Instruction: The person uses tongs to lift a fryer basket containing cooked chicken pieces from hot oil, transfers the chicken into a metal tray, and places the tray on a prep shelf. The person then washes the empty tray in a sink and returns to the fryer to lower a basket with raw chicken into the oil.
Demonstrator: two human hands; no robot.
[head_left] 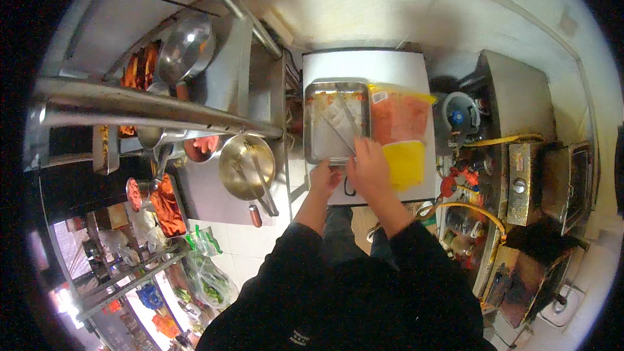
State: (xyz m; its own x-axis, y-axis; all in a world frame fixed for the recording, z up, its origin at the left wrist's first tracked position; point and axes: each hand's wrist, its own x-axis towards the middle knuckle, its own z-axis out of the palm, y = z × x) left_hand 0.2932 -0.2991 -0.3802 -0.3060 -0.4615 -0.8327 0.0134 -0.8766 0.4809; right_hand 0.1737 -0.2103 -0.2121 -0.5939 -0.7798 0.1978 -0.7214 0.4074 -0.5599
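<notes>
A rectangular steel tray lies on a white table, with whitish residue and reddish bits inside. My right hand is closed around the near end of metal tongs, whose two arms spread over the tray. At the tray's near edge is my left hand, its fingers bent; whether it grips the rim cannot be told. A dark loop shows between my hands. Right of the tray lies a bag of reddish food with a yellow edge, and a yellow sheet or bag lies nearer me.
On the left stand a steel rack, a pan with tongs, a tray of reddish meat and a hanging steel pan. To the right are a gas cylinder, a yellow hose and a stained stove. A wall rises behind the table.
</notes>
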